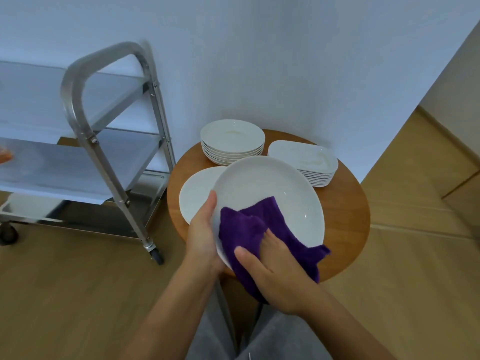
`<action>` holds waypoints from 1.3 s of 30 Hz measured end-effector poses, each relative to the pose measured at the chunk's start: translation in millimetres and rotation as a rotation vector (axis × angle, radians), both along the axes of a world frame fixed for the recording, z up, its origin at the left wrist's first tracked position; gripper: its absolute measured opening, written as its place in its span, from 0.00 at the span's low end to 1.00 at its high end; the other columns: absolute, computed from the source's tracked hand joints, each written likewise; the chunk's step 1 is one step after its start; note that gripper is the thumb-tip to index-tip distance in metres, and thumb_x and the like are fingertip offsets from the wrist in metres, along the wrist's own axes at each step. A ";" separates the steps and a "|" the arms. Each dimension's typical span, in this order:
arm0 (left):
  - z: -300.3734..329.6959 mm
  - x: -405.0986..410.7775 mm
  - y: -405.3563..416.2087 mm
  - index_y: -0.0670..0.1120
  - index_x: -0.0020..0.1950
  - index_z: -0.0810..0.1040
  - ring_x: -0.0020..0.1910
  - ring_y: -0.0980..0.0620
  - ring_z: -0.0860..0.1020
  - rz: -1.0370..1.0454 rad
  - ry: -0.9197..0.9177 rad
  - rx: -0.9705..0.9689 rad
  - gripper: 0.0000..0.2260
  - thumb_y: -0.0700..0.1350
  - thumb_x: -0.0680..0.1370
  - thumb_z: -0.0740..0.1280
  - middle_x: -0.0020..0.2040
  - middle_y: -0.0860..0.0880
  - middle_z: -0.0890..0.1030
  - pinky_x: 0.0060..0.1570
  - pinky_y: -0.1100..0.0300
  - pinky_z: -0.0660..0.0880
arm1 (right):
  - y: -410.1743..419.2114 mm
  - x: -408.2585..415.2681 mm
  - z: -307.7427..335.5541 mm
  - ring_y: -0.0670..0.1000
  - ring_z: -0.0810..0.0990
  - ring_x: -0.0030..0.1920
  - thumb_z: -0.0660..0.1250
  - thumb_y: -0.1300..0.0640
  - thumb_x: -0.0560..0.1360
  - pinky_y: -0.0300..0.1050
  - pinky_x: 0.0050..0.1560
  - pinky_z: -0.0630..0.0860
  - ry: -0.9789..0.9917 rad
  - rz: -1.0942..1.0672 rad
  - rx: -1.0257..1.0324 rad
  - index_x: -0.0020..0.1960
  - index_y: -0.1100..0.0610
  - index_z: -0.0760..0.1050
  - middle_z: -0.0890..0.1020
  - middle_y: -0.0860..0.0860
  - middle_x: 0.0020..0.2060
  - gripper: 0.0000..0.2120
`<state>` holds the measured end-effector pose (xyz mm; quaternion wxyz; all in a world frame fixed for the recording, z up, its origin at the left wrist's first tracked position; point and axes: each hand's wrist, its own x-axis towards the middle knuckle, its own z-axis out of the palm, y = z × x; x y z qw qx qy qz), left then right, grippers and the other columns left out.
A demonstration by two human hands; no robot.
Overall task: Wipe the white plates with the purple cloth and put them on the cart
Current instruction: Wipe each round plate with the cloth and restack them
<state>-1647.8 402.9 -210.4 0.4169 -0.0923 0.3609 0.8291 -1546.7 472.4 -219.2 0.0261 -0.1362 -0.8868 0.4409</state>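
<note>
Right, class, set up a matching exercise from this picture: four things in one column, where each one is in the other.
1 purple cloth
2 round plate stack
3 rectangular plate stack
4 cart

A far right of the wooden table
B on the floor, left
C pressed on the held plate
D at the table's back, left of the other stack

Pairs: 1-C, 2-D, 3-A, 4-B

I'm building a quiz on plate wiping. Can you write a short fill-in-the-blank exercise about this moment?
1. The left hand holds the large round white plate by its ____ edge.
2. The right hand presses a ____ cloth onto that plate.
3. The stack of round white bowls stands on a round ____ table.
4. The steel cart stands to the ____ of the table.

Missing words: left; purple; wooden; left
</note>
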 end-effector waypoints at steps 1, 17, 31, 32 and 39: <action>0.2 -2.0 -1.8 0.51 0.59 0.75 0.51 0.42 0.78 -0.012 -0.002 0.035 0.17 0.58 0.74 0.62 0.52 0.43 0.81 0.46 0.48 0.77 | 5.5 8.4 -0.2 0.38 0.69 0.61 0.51 0.42 0.79 0.45 0.70 0.63 -0.012 0.025 0.101 0.57 0.37 0.66 0.72 0.31 0.54 0.09; 14.9 -0.1 -2.6 0.46 0.47 0.75 0.44 0.45 0.78 -0.214 0.109 -0.153 0.09 0.51 0.74 0.66 0.42 0.44 0.81 0.43 0.52 0.74 | 29.4 -10.4 -22.6 0.46 0.37 0.75 0.47 0.35 0.78 0.50 0.71 0.35 0.200 0.267 0.794 0.75 0.45 0.50 0.46 0.44 0.75 0.29; 4.9 -1.0 -13.0 0.53 0.52 0.74 0.39 0.48 0.82 -0.142 0.250 -0.065 0.07 0.52 0.76 0.61 0.41 0.48 0.83 0.39 0.52 0.80 | 92.6 -36.9 9.8 0.55 0.72 0.63 0.53 0.27 0.68 0.50 0.54 0.73 0.054 -0.245 0.742 0.72 0.48 0.61 0.70 0.51 0.66 0.39; 4.1 -0.7 -13.3 0.53 0.52 0.74 0.40 0.47 0.82 -0.112 0.241 -0.068 0.07 0.51 0.76 0.62 0.42 0.47 0.83 0.39 0.52 0.79 | 94.1 -35.5 14.3 0.51 0.74 0.58 0.56 0.28 0.69 0.45 0.49 0.74 0.057 -0.264 0.667 0.72 0.47 0.59 0.73 0.49 0.61 0.38; 12.6 -14.8 -16.9 0.48 0.64 0.73 0.42 0.48 0.82 0.082 0.307 0.023 0.27 0.53 0.66 0.66 0.42 0.50 0.83 0.33 0.56 0.79 | 79.5 -12.3 22.1 0.44 0.78 0.46 0.75 0.53 0.68 0.36 0.40 0.77 0.167 -0.573 -0.407 0.62 0.47 0.67 0.76 0.41 0.49 0.27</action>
